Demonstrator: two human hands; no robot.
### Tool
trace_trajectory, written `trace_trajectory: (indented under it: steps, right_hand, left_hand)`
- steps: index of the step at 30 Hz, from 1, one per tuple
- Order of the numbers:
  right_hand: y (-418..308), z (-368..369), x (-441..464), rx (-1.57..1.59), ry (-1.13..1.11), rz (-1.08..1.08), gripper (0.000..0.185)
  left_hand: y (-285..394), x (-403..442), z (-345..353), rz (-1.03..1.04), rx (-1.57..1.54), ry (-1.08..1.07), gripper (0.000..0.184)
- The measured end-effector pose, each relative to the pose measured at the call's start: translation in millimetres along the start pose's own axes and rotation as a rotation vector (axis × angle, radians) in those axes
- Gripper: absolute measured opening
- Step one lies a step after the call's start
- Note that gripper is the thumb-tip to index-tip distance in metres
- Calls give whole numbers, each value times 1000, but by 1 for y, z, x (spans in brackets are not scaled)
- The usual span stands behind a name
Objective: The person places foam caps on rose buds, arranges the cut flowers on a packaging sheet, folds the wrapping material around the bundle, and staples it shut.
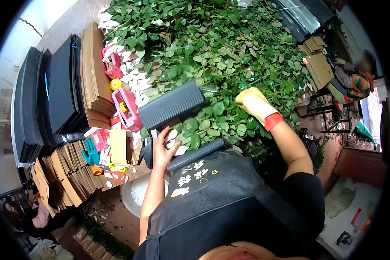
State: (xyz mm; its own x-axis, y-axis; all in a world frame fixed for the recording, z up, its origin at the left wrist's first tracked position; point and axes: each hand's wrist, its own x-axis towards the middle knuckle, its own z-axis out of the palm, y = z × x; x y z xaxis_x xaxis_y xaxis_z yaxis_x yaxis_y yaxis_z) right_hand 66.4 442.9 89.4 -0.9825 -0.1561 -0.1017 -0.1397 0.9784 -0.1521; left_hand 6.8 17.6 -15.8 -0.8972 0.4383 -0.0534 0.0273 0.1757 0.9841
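My left hand (162,149) is bare, its fingers and thumb spread beside the white tips (172,135) of a small bunch of leafy cut stems (210,125). The bunch lies between an upright dark ribbed board (171,105) and a dark padded edge (195,155) against my apron. My right hand (256,105), in a pale yellow glove with a red cuff, is closed over the leafy stems at the right end; its fingertips are partly hidden. A large heap of leafy stems (221,47), which look like roses, spreads beyond both hands.
Pink tape dispensers (128,108), scissors (117,172) and a teal glove (90,152) lie at left. Stacked cardboard (95,78) and black sheets (63,86) stand behind them. A white basin (134,195) is below. Other people (359,78) sit at far right and lower left.
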Motion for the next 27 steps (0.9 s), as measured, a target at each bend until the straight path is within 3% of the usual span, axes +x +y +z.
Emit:
trace_trajectory:
  steps: [2,3,5,7,9,12,13,15,16,17,19,20,21,23,24,26,27]
  right_hand:
    - [-1,0,4,-58,-210,-69,8]
    - [10,11,3,-131,-325,55,10]
    - [-6,-35,36,-322,-590,132,12]
    - [-20,-57,58,-206,2,51,8]
    - [-25,-40,95,-134,57,83,11]
    - [-12,23,127,-370,28,51,21]
    - [-10,25,144,-342,-28,191,21]
    - [-10,-3,143,70,-16,414,24]
    - [-11,-16,128,225,280,356,27]
    - [10,-8,127,222,590,155,31]
    - [2,-58,100,147,719,-9,39]
    - [-32,-106,80,365,622,-14,43]
    - [-55,-133,56,289,619,-54,46]
    - [-39,-123,41,310,511,-212,44]
    - [-27,-109,35,351,433,-255,39]
    - [-22,-76,28,279,306,-234,26]
    - [-26,-63,24,164,257,-172,18]
  left_hand:
    - [7,2,-9,109,229,-85,58]
    - [2,4,-10,156,245,-92,53]
    - [14,3,-10,157,311,-124,54]
    - [13,-1,-6,134,313,-112,55]
    - [7,1,-8,181,386,-140,57]
    - [15,3,-9,142,420,-184,58]
    - [17,3,-10,162,414,-177,56]
    - [15,5,-9,183,467,-151,50]
    - [16,5,-7,169,462,-118,42]
    - [12,6,-5,167,425,-82,36]
    - [25,8,-2,202,461,-33,31]
    - [19,9,2,212,426,0,29]
    - [14,10,2,205,424,1,30]
    - [4,10,3,194,423,2,31]
    - [-6,8,5,-94,316,-33,42]
    - [-36,12,0,205,557,-46,64]
    - [-7,8,0,42,216,14,68]
